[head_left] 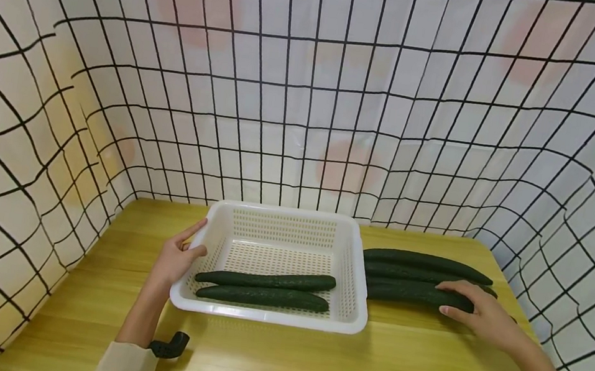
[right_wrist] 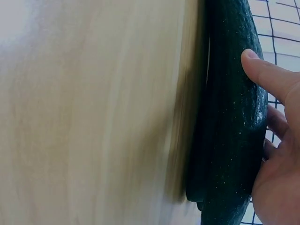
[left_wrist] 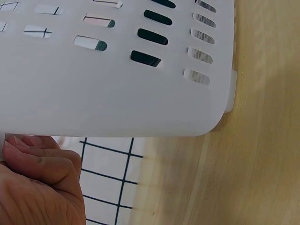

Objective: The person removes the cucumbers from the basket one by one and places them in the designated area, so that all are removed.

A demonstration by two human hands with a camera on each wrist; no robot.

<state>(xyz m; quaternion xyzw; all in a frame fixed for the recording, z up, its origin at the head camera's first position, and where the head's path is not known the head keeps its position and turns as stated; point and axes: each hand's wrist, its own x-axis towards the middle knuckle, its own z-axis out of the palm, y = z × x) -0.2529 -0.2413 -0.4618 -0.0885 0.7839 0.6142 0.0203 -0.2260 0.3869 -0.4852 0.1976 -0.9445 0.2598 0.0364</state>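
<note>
My left hand (head_left: pixel 174 262) grips the left rim of a white plastic basket (head_left: pixel 269 316), thumb over the rim. In the left wrist view its curled fingers (left_wrist: pixel 42 161) meet the rim beside the slotted basket wall (left_wrist: pixel 93 103). Two dark green cucumbers (head_left: pixel 263 296) lie side by side in the basket, towards its near side. To the right, my right hand (head_left: pixel 484 313) holds the nearest cucumber (head_left: pixel 404 292) of a small group. The right wrist view has the thumb (right_wrist: pixel 265 70) on one side of this cucumber (right_wrist: pixel 234 136) and fingers round the other.
More cucumbers (head_left: pixel 428 263) lie behind the held one, close against the basket's right side. The wooden table (head_left: pixel 274 364) runs up to a white wall (head_left: pixel 297 104) with a black grid, which also stands at left and right.
</note>
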